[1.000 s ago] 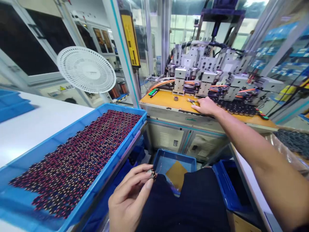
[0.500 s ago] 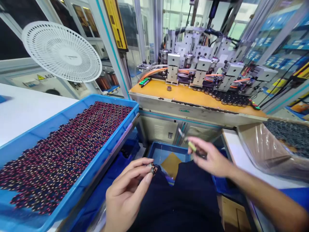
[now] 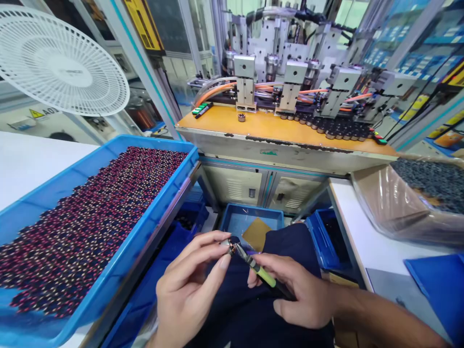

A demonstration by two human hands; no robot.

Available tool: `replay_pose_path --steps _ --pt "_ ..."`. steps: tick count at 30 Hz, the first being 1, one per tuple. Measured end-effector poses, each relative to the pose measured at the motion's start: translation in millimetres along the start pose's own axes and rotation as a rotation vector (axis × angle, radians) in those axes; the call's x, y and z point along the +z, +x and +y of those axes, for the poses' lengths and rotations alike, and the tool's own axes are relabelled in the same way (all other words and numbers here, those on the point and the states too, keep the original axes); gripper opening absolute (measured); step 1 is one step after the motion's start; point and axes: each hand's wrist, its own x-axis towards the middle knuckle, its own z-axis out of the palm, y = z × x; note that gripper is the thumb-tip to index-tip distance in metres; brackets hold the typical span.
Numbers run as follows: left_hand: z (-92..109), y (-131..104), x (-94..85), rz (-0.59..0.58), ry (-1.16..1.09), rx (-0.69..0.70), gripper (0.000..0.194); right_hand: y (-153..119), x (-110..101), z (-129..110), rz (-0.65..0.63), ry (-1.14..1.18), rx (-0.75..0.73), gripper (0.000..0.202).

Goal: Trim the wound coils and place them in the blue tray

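Moved pliers (image 3: 267, 277) down from desk (image 3: 212, 124) to small wound part (image 3: 232, 247), with tips at its exposed face. Keeping part pinched in left hand (image 3: 186, 287) above lap (image 3: 241, 304), with thumb-and-finger grip closed on it; holding pliers in right hand (image 3: 306, 292), with grip wrapped around handles. Noting blue tray (image 3: 72, 179) at left and machine (image 3: 245, 67) ahead on desk.

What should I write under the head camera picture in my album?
The left hand pinches a small part while the right hand holds green-handled pliers to it.
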Motion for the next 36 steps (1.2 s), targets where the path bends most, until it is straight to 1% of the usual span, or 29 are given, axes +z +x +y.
replay_pose_path --steps 4,13,19,23,25,27,30,33,36 --pt "-1.9 -1.2 -1.4 0.010 0.021 0.000 0.028 0.3 2.2 2.2 0.022 0.048 -0.008 0.079" --pt "-3.8 0.1 -0.8 0.016 0.030 -0.002 0.027 4.2 4.3 1.0 0.052 0.003 0.004 0.082" --pt "-6.3 -1.5 -1.5 0.007 0.030 -0.008 0.027 5.5 3.4 -0.6 0.052 -0.060 0.040 0.068" --pt "-8.0 -2.7 -1.4 0.006 0.019 -0.012 0.028 5.6 2.3 -1.9 0.037 -0.066 0.071 0.065" --pt "-8.5 -2.5 -1.2 0.006 0.019 -0.013 0.028 6.9 2.1 -4.3 0.043 -0.081 0.090 0.056" --pt "-8.6 -2.3 -1.0 0.003 0.018 -0.014 0.028 8.6 2.3 -7.6 0.051 -0.089 0.119 0.041" --pt "-8.4 -2.3 -0.3 -0.006 0.018 -0.020 0.028 9.9 3.7 -12.1 0.055 -0.061 0.189 0.024" --pt "-8.3 -2.5 0.9 -0.017 0.019 -0.024 0.028 9.1 6.0 -13.4 0.048 0.043 0.285 0.014" --pt "-8.9 -2.3 1.2 -0.024 0.020 -0.024 0.028 7.4 7.8 -10.9 0.069 0.079 0.309 0.012"
